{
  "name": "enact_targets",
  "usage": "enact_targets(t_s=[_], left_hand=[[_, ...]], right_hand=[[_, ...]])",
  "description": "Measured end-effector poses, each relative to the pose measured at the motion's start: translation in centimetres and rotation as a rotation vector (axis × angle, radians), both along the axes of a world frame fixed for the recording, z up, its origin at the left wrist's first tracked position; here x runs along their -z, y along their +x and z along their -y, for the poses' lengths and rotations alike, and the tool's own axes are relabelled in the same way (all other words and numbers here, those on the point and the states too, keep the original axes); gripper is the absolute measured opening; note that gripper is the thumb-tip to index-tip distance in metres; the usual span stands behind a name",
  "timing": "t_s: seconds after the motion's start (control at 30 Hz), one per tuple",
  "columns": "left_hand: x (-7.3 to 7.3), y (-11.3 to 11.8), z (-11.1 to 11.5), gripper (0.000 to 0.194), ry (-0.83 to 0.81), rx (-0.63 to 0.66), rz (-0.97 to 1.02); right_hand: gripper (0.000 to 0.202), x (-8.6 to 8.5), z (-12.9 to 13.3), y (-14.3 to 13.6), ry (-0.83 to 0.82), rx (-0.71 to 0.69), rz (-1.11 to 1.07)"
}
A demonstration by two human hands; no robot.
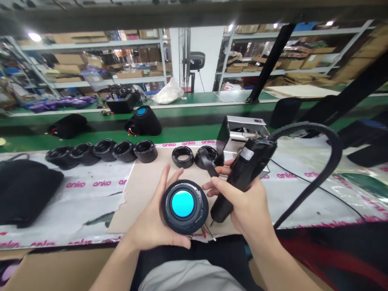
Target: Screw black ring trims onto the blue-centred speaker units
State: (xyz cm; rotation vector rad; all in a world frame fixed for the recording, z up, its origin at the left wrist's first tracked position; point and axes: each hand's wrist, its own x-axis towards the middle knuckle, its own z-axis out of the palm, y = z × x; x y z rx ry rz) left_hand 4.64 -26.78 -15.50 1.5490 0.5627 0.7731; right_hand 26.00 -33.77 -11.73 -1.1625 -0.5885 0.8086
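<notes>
A black handheld tool [247,169] blocked part of a silver metal box [235,123] behind it, the print on its white label [247,153] too small to read. A black strip [209,165] masked part of a black ring [200,161]. Some fingers of the left hand [148,220] were hidden behind a round black unit [169,206]. The left edge cropped a black bundle [27,190], while purple objects [60,104], possibly bags, blurred near the hazy shelves [91,45].

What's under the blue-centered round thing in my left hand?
Thin wires and beige board show beside the round thing; its body hides whatever is directly underneath.
</notes>
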Motion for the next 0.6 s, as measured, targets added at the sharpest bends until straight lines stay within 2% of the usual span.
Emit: enact_targets(t_s=[0.07, 0.1, 0.17, 0.2, 0.27, 0.33, 0.47, 0.53, 0.6], left_hand=[[-0.2, 0.3, -1.0, 0.146, 0.020, 0.085, -0.015], [-0.1, 0.7, -1.1, 0.134, 0.039, 0.053, -0.007], [0.5, 2.3, -0.5, 0.112, 0.095, -0.119, 0.040], [0.9, 3.3, 0.1, 0.109, 0.124, -0.218, 0.073], [1.8, 5.3, 1.1, 0.114, 0.169, -0.364, 0.139], [2.4, 6.8, 1.8, 0.123, 0.212, -0.428, 0.183], [2.1, 7.4, 1.9, 0.123, 0.357, -0.403, 0.207], [1.6, 6.9, 1.7, 0.113, 0.438, -0.362, 0.185], [1.3, 6.4, 1.5, 0.099, 0.510, -0.351, 0.159]], right_hand=[[0.065, -0.7, 0.1, 0.3, -0.012, -0.016, 0.075], [0.063, -1.2, 0.3, 0.5, -0.022, -0.005, 0.132], [0.056, -2.2, 1.0, 0.9, -0.032, 0.037, 0.272], [0.051, -2.7, 1.4, 1.1, -0.029, 0.043, 0.347], [0.036, -3.4, 2.3, 1.5, -0.016, 0.010, 0.485], [0.028, -3.6, 3.2, 1.7, 0.008, -0.062, 0.604], [0.027, -3.5, 4.1, 1.8, -0.040, -0.242, 0.743], [0.029, -3.7, 4.0, 2.0, -0.087, -0.327, 0.756], [0.038, -4.1, 3.7, 2.5, -0.087, -0.347, 0.700]])
